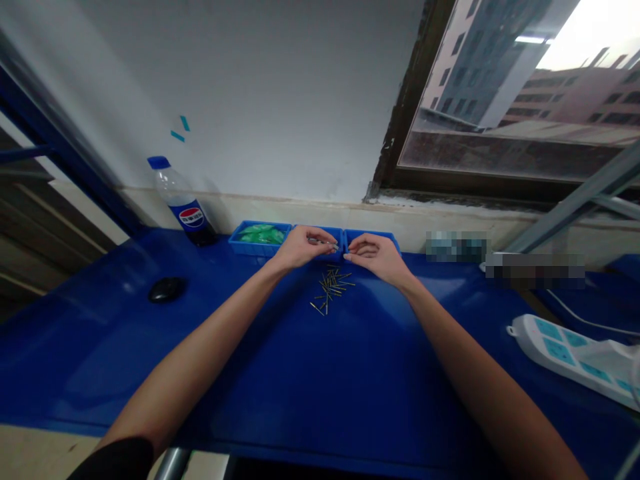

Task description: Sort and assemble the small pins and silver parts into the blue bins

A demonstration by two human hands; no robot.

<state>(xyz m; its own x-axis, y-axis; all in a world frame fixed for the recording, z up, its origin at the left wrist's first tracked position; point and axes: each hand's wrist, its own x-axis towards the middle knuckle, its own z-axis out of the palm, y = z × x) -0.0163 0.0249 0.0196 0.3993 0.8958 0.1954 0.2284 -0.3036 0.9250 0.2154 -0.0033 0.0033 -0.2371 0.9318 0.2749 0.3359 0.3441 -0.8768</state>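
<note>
Both hands hover at the row of blue bins by the wall. My left hand (303, 247) is closed in a pinch over the middle bin (320, 231). Something small and greyish shows at its fingers, too small to name. Just to its right, my right hand (380, 257) curls thumb and fingers together in front of the right bin (371, 235); whatever it may hold is hidden. The fingertips of the two hands are slightly apart. A loose pile of thin brass-coloured pins (331, 283) lies on the blue tabletop (310, 380) below them. The hands hide much of both bins.
The left bin (257, 249) holds green plastic-looking pieces (261, 233). A Pepsi bottle (190, 215) stands by the wall, with a black computer mouse (167, 289) nearer. To the right lies a white power strip (575, 357). Blurred items sit at the back right.
</note>
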